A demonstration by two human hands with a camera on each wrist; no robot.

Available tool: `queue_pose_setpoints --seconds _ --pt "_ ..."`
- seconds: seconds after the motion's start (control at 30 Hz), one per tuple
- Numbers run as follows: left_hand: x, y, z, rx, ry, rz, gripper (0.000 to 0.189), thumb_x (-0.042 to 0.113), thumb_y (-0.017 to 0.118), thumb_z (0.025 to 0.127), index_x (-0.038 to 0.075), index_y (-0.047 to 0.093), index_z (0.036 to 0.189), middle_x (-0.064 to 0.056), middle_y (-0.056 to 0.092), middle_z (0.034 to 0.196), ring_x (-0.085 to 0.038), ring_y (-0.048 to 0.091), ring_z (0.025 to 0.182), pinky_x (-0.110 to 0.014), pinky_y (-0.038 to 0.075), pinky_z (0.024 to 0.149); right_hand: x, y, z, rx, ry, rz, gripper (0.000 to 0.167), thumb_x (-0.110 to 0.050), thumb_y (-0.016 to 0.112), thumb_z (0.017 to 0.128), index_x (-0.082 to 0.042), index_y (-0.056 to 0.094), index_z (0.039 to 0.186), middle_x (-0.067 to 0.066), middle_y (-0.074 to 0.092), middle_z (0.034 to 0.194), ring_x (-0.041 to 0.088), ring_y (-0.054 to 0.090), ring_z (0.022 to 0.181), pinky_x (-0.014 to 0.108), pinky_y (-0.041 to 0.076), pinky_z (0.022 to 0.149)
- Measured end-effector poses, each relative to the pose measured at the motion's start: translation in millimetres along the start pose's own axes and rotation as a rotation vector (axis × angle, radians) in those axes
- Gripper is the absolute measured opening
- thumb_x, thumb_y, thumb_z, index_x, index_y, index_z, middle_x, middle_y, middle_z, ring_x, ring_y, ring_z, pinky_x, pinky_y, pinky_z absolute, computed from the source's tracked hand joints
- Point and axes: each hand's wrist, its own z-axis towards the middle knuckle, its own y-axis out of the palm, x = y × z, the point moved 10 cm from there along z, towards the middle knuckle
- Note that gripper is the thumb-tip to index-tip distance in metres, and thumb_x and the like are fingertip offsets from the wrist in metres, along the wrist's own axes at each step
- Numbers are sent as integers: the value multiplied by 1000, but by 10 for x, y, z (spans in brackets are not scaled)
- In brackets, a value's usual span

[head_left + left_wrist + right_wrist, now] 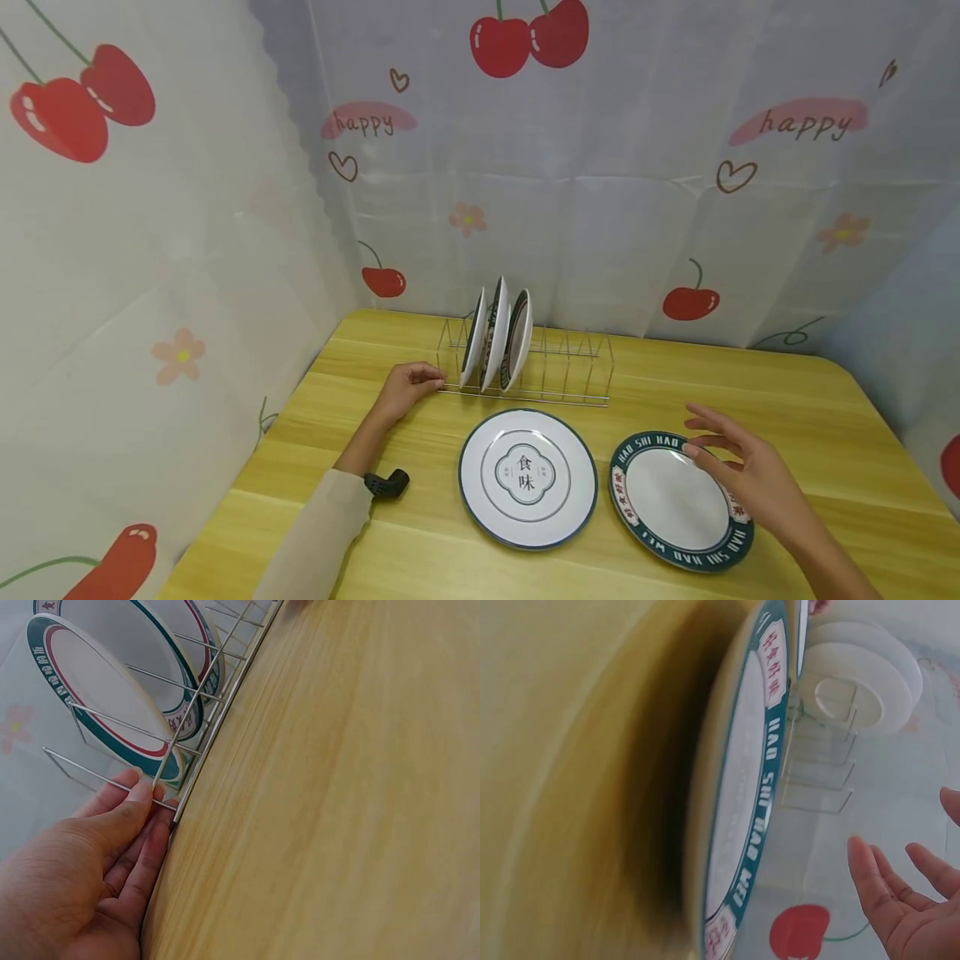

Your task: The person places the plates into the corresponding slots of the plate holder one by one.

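Note:
My left hand (407, 389) is at the left end of a wire dish rack (566, 402). In the left wrist view, thumb and fingers pinch the rack's corner wire. Three plates (517, 346) stand on edge in the rack's left half; their rims bear dark or green bands. My right hand (753, 479) hovers over the right side of a green-rimmed plate (675, 500) lying flat, its fingers spread and holding nothing. In the right wrist view, the fingers (877, 885) appear apart from that plate. Left of it lies a white plate (525, 521) with a blue rim and printed characters.
The wooden table (420, 550) carries everything. Behind it and at the sides hang pale sheets (600, 225) printed with cherries, hearts and flowers. A black device (387, 484) sits on the left wrist. The rack's right-hand slots hold no plates.

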Motion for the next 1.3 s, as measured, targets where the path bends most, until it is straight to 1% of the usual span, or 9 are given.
queue_pose_setpoints --seconds 0.07,0.13,0.23,0.37,0.5,0.6,0.83,1.07,1.3 --pt "20 0 -1 -1 6 6 12 1 74 92 -5 76 102 -18 75 102 -25 72 93 -23 57 77 94 -18 -33 -2 31 -14 62 -31 70 98 -13 46 153 20 61 134 37 59 116 10 46 77" --pt "31 -1 2 -5 5 6 12 2 74 92 -4 76 102 -18 75 102 -24 72 92 -23 57 78 181 -33 -64 -8 55 -29 61 -31 69 99 -10 47 152 22 60 134 40 58 116 13 48 76" --pt "62 -1 4 -12 7 -3 12 4 75 91 -2 77 101 -17 75 101 -23 72 91 -23 57 78 303 -42 -115 -25 98 -36 62 -33 67 100 -7 45 152 25 58 136 44 56 118 35 57 85" --pt "69 -2 11 -18 1 -9 11 5 75 91 -1 77 100 -15 75 100 -20 71 90 -24 57 78 475 -67 -167 -49 165 -54 68 -38 65 101 -5 41 154 30 51 141 47 52 121 61 53 89" --pt "68 -13 13 -13 2 -12 10 4 75 91 0 77 100 -13 76 99 -17 72 88 -25 58 78 640 -111 -191 -80 213 -91 73 -45 63 100 -1 38 154 34 46 143 52 50 120 60 55 87" --pt "69 -16 11 -9 6 -11 11 4 75 91 -1 77 100 -14 76 99 -18 72 89 -25 58 78 756 -129 -199 -108 244 -99 75 -45 61 101 2 37 153 37 45 141 54 50 119 58 56 86" --pt "54 -20 7 -3 8 -2 11 4 75 91 -1 77 101 -15 75 100 -20 72 90 -24 58 78 926 -108 -200 -142 266 -121 67 -33 68 99 8 44 146 39 51 132 52 59 110 49 59 81" --pt "21 -15 15 -2 2 -10 10 4 75 91 0 77 100 -12 76 99 -17 72 88 -25 58 78 1014 38 -194 -240 315 -91 67 -31 77 92 7 51 140 29 64 117 35 65 96 44 61 77" --pt "-1 4 6 -14 12 -10 11 5 75 91 -1 77 101 -12 76 99 -16 71 90 -25 58 79 1010 162 -217 -297 282 -68 71 -13 84 83 12 49 139 32 61 122 28 66 91 37 61 72"
